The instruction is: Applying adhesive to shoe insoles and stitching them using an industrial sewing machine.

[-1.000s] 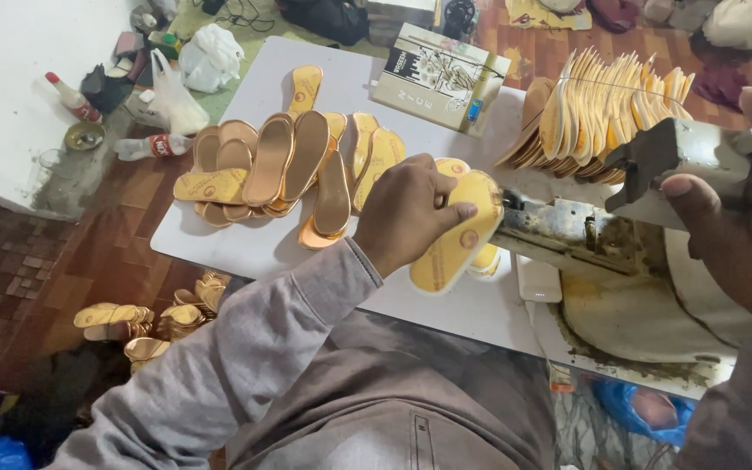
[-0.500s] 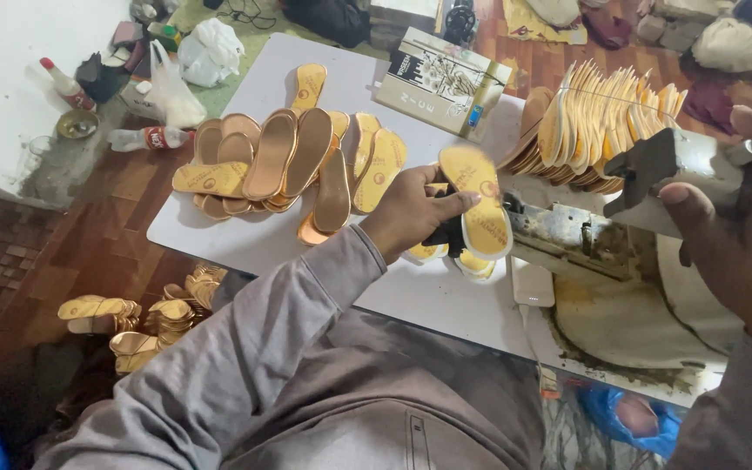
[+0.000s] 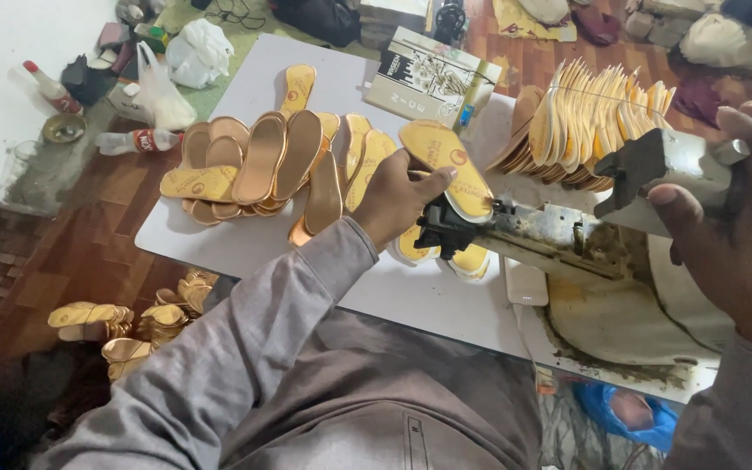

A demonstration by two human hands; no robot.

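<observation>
Left hand [image 3: 398, 198]: I see it closed around a yellow insole [image 3: 447, 167], thumb on top, pressing it at the machine head [image 3: 446, 228].
Right hand [image 3: 737, 231]: at 3 o'clock, wrapped around the grey lever [image 3: 668, 165].
Insole: above the white worktop [image 3: 245, 239], near centre.
Pile of gold soles [image 3: 258, 170]: at 10 o'clock.
Stacked insoles [image 3: 589, 117]: at 1 o'clock.

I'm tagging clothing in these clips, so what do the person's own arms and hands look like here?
Both arms wear long grey knitted sleeves with a ribbed cuff at the wrist; the left sleeve shows in full, the right sleeve only near the cuff. The left hand and right hand are bare: no gloves, rings, watch or markings show.
</observation>
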